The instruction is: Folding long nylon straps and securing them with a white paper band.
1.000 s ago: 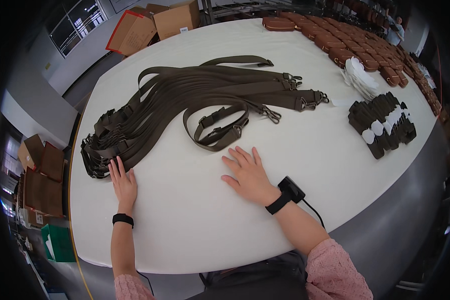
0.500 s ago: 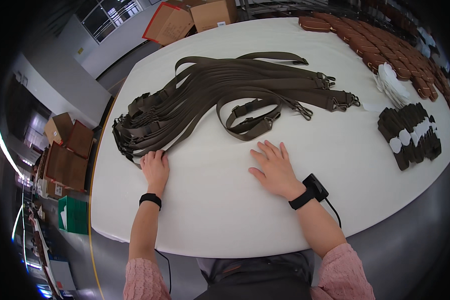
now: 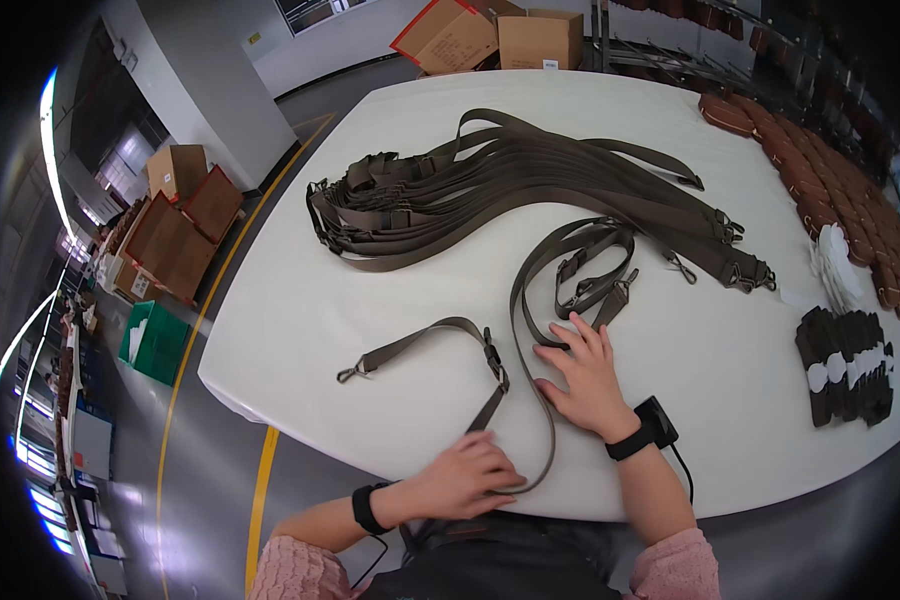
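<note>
A long dark strap (image 3: 400,349) lies on the white tabletop (image 3: 290,320), close to the person. One end has a metal hook (image 3: 348,374) and points to the left. A dark buckle (image 3: 495,362) sits a bit farther along the strap. The left hand (image 3: 465,475) is a little blurry, and its fingers curl around the strap near the front edge. The right hand (image 3: 585,380) is apart from it, fingers spread, with its fingertips touching the looped part of the strap. Both wrists have black bands.

Behind the loops is a big pile of straps (image 3: 510,190), laid side by side. On the right there is a bunch of short dark straps (image 3: 847,370) with white bits. White flat things (image 3: 835,268) are just behind the bunch, near many brown cases (image 3: 820,180).
</note>
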Motion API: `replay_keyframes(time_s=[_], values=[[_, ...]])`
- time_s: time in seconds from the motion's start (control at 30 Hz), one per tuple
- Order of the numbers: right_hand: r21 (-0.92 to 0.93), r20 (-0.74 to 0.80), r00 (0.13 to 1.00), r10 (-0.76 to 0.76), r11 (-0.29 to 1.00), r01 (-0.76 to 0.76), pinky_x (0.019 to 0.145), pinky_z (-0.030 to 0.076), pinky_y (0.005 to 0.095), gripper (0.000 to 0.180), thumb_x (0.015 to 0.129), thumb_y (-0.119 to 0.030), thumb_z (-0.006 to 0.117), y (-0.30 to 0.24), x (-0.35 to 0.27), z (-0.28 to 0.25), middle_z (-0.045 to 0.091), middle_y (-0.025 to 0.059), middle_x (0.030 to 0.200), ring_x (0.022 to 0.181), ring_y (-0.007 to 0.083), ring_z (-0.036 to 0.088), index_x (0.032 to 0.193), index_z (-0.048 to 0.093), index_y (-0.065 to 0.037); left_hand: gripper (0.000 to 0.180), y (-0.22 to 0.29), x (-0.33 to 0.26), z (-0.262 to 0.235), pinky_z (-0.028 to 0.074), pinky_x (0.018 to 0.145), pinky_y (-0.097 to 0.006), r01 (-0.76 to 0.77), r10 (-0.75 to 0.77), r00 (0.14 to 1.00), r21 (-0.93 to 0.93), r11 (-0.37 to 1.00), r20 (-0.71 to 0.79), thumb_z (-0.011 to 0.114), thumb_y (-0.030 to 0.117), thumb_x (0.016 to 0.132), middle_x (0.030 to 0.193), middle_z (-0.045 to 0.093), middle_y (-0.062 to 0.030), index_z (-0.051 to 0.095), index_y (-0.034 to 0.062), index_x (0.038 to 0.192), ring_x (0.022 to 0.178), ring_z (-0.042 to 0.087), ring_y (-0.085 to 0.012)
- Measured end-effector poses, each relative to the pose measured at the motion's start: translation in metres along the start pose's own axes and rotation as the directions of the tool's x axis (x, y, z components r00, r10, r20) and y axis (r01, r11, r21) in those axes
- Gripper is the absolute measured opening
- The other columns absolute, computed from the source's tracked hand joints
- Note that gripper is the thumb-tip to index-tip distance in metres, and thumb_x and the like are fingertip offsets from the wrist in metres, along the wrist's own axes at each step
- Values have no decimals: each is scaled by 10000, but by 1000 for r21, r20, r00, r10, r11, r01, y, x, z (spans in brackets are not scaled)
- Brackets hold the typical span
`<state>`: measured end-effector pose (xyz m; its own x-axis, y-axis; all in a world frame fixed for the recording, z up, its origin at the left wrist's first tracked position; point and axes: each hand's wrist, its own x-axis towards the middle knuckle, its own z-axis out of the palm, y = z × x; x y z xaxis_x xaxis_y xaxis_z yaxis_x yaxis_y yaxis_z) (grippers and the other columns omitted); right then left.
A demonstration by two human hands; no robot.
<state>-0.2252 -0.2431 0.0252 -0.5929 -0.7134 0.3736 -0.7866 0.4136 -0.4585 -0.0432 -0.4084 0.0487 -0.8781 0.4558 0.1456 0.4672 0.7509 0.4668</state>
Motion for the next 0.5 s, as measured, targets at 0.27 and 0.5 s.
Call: replay_keyframes(time_s=[0.27, 0.5], values=[[-354, -438, 841, 318, 798, -487, 1078, 247, 518, 248, 870, -179, 572, 141, -17, -41, 395, 150, 1401, 1336, 333, 303, 976, 582, 44, 454, -109, -86, -59, 271, 1093, -457, 657, -564, 712, 111, 746, -418, 722, 280, 751, 1232, 574, -102, 614, 120, 1161, 1219, 469, -274], [-122, -319, 903, 286, 933, -338, 990, 366, 418, 234, 825, -146, 629, 109, -50, -48, 543, 149, 1211, 1145, 333, 472, 981, 613, 28, 290, -88, -74, -52, 449, 925, -377, 639, -584, 697, -10, 769, -416, 663, 216, 800, 1143, 610, -102, 641, 71, 1050, 1118, 533, -289]])
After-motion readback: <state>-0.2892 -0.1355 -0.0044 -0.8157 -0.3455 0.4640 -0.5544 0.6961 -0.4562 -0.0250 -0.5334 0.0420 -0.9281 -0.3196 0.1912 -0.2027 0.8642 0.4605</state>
